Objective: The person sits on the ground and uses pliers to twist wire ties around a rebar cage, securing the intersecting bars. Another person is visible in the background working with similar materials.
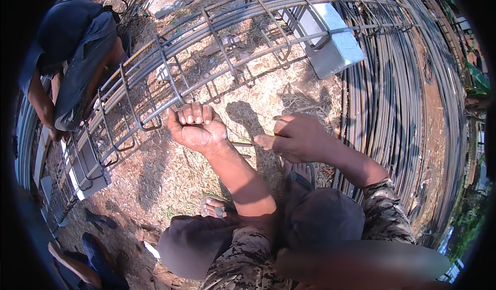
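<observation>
1. Blurred and too smeared to identify, a rounded dark patch (361, 261) appears nearest the camera, on the person's side of the rebar cage (217, 39), beside camouflage sleeves (240, 254) and dark-clad knees (323, 215).
2. Long steel bars run lengthwise through the cage, mostly dull grey with orange-brown rust along some stretches; rectangular stirrups ring them at intervals, forming an open, box-like frame that bends in the fisheye view.
3. Pale grey blocks stand beneath it, one (330, 42) toward its right end, the other (85, 171) toward its left.
4. Just beside the cage's near lower bar, the left hand (199, 130) turns its palm up, fingers curled inward; whether they grip anything, one cannot tell.
5. Farther right and nearer the knees than the cage, the right hand (289, 137) pinches a thin dark rod (242, 144) that reaches toward the left wrist.
6. By the cage's left end, a co-worker (82, 57) bends low; right of the cage, many dark bars (382, 114) lie heaped.
</observation>
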Action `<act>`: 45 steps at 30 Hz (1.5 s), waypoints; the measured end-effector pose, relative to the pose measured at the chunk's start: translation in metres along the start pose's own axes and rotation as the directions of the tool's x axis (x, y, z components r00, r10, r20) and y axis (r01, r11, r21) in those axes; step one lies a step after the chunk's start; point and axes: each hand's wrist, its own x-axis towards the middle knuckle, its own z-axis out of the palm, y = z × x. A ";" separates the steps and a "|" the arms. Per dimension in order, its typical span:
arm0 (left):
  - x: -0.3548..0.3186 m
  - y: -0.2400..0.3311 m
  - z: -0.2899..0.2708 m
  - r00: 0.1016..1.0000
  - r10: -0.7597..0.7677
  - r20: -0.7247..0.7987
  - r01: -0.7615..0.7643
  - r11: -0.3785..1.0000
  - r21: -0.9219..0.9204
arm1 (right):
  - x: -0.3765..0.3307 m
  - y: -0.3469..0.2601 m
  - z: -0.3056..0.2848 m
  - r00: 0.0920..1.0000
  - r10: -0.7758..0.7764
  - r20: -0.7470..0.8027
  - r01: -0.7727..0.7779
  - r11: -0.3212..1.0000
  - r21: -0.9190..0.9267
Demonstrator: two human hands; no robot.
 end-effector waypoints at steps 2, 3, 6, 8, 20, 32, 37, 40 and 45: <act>0.003 0.006 0.002 1.000 0.016 -0.006 -0.016 0.999 -0.031 | -0.009 -0.011 0.019 0.999 0.031 0.044 -0.030 0.999 -0.026; 0.002 0.008 0.005 0.994 0.056 -0.091 -0.058 0.998 -0.021 | -0.017 -0.014 0.029 0.996 0.037 0.081 -0.036 0.999 -0.022; -0.006 0.001 0.015 0.989 0.149 0.019 -0.149 0.956 0.254 | -0.037 -0.004 0.054 0.917 0.389 -0.092 -0.365 0.908 0.206; -0.017 -0.007 0.022 0.981 0.187 0.060 -0.195 0.887 0.419 | -0.039 -0.002 0.065 0.684 0.722 -0.103 -0.648 0.668 0.366; -0.026 -0.026 0.041 0.933 -0.359 -0.028 0.358 0.916 0.179 | 0.032 0.009 -0.051 0.622 0.779 -0.078 -0.771 0.627 0.110; -0.013 -0.024 0.023 0.961 -0.147 0.235 0.128 0.987 0.097 | 0.006 0.040 -0.019 0.760 0.648 0.040 -0.649 0.761 0.013; 0.007 0.011 0.015 0.996 -0.002 0.088 0.008 0.998 -0.065 | -0.037 -0.005 0.046 0.796 0.396 0.457 -0.591 0.672 0.446; 0.019 0.020 0.010 0.972 -0.206 -0.108 0.208 0.978 0.004 | -0.063 -0.019 0.053 0.857 0.342 0.384 -0.500 0.378 0.779; 0.026 0.010 0.014 0.984 -0.011 -0.176 0.005 0.999 -0.032 | -0.068 -0.025 0.031 0.737 0.495 0.460 -0.660 0.381 0.648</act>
